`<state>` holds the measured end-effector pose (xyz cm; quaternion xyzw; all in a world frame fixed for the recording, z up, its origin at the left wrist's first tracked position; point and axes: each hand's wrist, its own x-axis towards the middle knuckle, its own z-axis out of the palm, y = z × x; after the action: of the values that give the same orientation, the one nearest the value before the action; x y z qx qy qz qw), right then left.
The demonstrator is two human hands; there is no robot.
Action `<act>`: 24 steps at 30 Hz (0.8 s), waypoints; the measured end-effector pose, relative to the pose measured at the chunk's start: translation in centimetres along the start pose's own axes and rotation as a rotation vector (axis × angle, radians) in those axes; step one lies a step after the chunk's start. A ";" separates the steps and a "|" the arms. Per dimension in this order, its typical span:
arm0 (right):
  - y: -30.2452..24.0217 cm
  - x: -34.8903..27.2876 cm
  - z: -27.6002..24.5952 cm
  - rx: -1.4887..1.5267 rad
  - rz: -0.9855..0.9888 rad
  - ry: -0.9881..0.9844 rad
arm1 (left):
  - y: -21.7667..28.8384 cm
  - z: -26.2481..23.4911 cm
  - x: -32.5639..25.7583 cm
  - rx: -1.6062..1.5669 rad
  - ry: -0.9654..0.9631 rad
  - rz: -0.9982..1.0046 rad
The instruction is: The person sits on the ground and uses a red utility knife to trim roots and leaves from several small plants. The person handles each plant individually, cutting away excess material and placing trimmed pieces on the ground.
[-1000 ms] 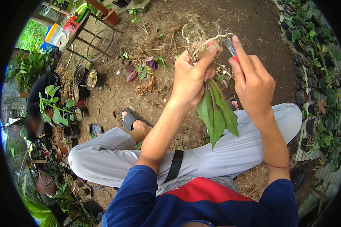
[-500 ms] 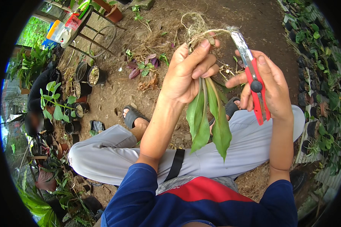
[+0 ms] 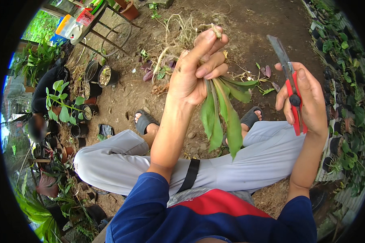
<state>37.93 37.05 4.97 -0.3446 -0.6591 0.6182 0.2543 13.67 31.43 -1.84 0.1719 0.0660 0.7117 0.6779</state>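
My left hand (image 3: 194, 73) is closed round the base of an uprooted plant. Its long green leaves (image 3: 225, 113) hang down below my fingers, while pale tangled roots (image 3: 181, 34) stick out above and to the left of the fist. Part of the stem base is hidden in my grip. To the right, my right hand (image 3: 306, 97) holds a red-handled utility knife (image 3: 295, 100) with a dark round knob and its blade out, pointing up and left. The blade is apart from the plant.
Plucked leaves and dry roots (image 3: 162, 69) lie on the soil ahead. Several black pots (image 3: 94, 71) stand at the left, near a chair with plastic containers (image 3: 71, 28). Rows of small plants (image 3: 348, 105) run along the right. Another person in dark clothes (image 3: 48, 93) is at far left.
My right hand with the knife has moved right and down, and the blade has come away from the roots. The left hand has turned slightly, swinging the roots to the left.
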 end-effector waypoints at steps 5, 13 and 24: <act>0.8 -0.3 1.3 0.095 -0.104 0.033 | -0.3 1.2 -0.8 0.250 -0.015 0.032; 0.5 -1.0 3.0 0.146 -0.118 0.059 | -1.3 3.3 -2.1 0.671 0.032 0.053; 0.8 -1.4 4.1 0.041 -0.298 0.304 | -1.5 3.7 -2.1 0.943 -0.138 0.035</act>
<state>35.79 33.37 3.83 -0.3275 -0.6441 0.5280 0.4463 16.40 28.93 0.78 0.5089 0.3337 0.6024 0.5165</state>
